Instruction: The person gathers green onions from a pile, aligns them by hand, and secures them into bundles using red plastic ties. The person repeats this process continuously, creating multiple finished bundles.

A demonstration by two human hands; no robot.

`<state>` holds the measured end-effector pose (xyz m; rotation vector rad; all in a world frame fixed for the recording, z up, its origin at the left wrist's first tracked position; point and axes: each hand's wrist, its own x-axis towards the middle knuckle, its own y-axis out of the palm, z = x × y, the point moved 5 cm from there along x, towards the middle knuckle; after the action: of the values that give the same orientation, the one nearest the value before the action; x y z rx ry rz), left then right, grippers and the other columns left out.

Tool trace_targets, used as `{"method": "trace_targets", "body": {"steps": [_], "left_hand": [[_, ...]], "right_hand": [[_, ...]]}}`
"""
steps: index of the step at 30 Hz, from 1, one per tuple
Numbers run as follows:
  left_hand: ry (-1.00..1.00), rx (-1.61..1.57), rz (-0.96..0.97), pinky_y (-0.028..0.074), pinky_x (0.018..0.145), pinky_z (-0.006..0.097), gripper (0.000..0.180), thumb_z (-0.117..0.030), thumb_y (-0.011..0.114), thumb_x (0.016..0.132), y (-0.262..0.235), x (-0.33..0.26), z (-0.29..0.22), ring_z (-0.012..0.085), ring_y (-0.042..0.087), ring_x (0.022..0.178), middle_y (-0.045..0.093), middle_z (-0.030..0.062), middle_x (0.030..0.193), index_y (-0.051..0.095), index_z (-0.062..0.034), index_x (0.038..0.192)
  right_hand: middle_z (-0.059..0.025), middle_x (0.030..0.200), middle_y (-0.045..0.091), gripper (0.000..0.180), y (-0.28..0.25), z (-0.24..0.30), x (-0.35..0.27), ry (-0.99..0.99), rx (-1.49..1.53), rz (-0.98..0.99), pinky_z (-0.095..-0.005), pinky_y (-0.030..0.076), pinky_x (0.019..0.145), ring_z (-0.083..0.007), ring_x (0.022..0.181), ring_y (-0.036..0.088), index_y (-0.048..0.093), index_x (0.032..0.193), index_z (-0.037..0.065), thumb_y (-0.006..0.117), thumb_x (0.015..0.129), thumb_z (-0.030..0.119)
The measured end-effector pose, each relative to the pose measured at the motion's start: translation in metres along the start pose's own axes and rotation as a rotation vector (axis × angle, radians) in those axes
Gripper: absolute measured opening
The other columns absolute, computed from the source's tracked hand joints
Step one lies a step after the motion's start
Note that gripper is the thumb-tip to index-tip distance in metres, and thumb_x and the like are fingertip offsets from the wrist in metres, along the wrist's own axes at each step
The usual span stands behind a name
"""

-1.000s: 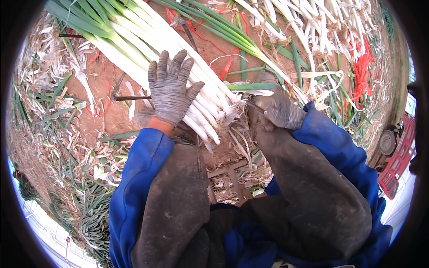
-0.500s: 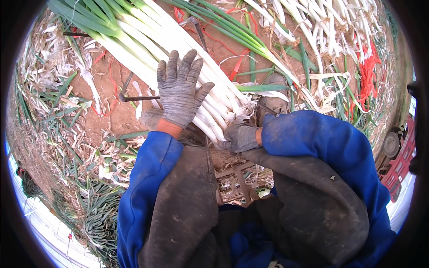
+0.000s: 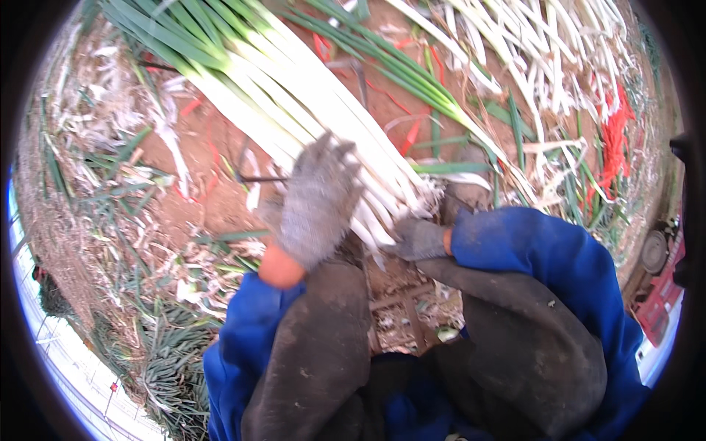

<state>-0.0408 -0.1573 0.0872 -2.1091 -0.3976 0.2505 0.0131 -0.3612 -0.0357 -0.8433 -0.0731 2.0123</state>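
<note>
A thick bundle of long green onions (image 3: pixel 323 95) lies slantwise in front of me, green leaves at the far left and white stalks with roots toward my knees. My left hand (image 3: pixel 320 206), in a grey striped glove, is over the lower white stalks. It is smeared by motion, but its fingertips still show apart. My right hand (image 3: pixel 423 239), in a grey glove too, is curled against the root ends at the bundle's near right, its fingers partly hidden. Thin dark metal rods (image 3: pixel 261 178) stick out beside and behind the bundle.
More white-stalked onions (image 3: pixel 544 51) lie at the far right, near a tangle of red string (image 3: pixel 616 140). A few loose green onions (image 3: pixel 412 77) lie beyond the bundle. Dry peelings (image 3: pixel 184 257) litter the soil. At lower left is a heap of green leaves (image 3: pixel 176 367); a red crate (image 3: pixel 658 305) stands far right.
My left hand has drawn back toward me from its flat, spread pose higher on the stalks. The whole view has shifted slightly; my right hand stays at the root ends.
</note>
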Motion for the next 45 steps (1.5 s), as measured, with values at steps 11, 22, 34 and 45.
{"method": "trace_targets", "body": {"steps": [11,22,34,45], "left_hand": [[0.123,0.173,0.251,0.046,0.086,0.042,0.021,-0.01,0.068,0.077,-0.101,0.056,0.058,0.0328,0.056,0.098,0.062,0.0105,0.103,0.067,-0.0058,0.098],[0.268,0.406,0.438,0.038,0.102,0.046,0.026,-0.016,0.075,0.066,-0.075,0.068,0.097,0.0306,0.053,0.107,0.06,0.0072,0.104,0.068,-0.0107,0.091],[0.309,0.49,0.326,0.04,0.097,0.044,0.028,-0.014,0.071,0.067,-0.076,0.063,0.111,0.0341,0.051,0.105,0.058,0.0108,0.108,0.062,-0.0057,0.091],[0.194,0.621,0.169,0.043,0.093,0.044,0.026,-0.013,0.072,0.067,-0.1,0.066,0.135,0.0327,0.053,0.106,0.059,0.0107,0.106,0.066,-0.0079,0.092]], "right_hand": [[-0.021,0.08,0.059,0.031,0.017,-0.015,0.004,-0.188,-0.047,0.111,-0.0489,0.049,0.068,-0.0383,0.076,0.061,0.066,0.106,0.01,0.048,0.091,0.03],[-0.0216,0.091,0.06,0.033,0.011,-0.01,0.004,-0.256,-0.138,0.243,-0.0478,0.048,0.07,-0.0385,0.082,0.06,0.061,0.119,0.018,0.046,0.09,0.026],[-0.0247,0.089,0.065,0.042,-0.015,-0.001,0.009,0.084,0.233,0.228,-0.0453,0.049,0.078,-0.0385,0.086,0.063,0.062,0.112,0.005,0.049,0.093,0.04],[-0.0182,0.071,0.062,0.04,-0.061,0.049,-0.012,-0.377,0.061,-0.063,-0.0453,0.047,0.063,-0.0323,0.065,0.062,0.067,0.091,0.008,0.047,0.096,0.043]]}}
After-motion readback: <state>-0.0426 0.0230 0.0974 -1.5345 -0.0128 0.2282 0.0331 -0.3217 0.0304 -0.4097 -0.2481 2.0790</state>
